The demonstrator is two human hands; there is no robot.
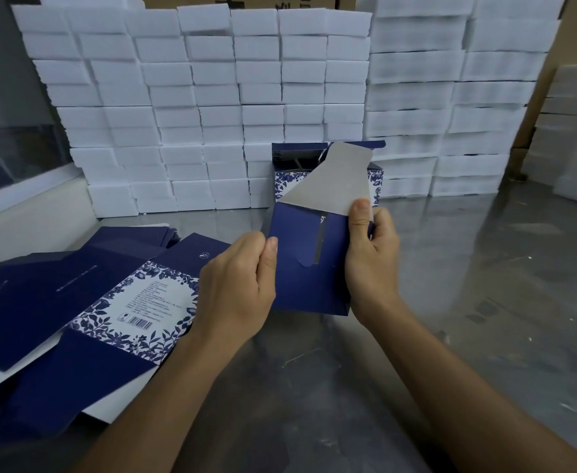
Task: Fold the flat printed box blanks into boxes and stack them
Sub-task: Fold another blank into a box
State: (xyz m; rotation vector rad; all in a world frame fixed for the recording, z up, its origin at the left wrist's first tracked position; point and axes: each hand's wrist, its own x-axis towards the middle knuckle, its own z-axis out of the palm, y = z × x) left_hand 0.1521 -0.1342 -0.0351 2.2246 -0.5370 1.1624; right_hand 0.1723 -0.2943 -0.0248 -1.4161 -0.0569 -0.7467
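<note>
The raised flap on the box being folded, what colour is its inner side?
Plain grey, unprinted, on the flap; the head view shows it clearly.

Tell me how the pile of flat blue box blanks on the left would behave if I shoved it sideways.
The pile of blanks would probably slide apart rather than move as one block: the sheets already lie fanned and skewed. The metal table looks smooth and shiny, so the bottom sheets likely slip easily. Each sheet looks thin, so the edges may bend or buckle if pushed.
</note>
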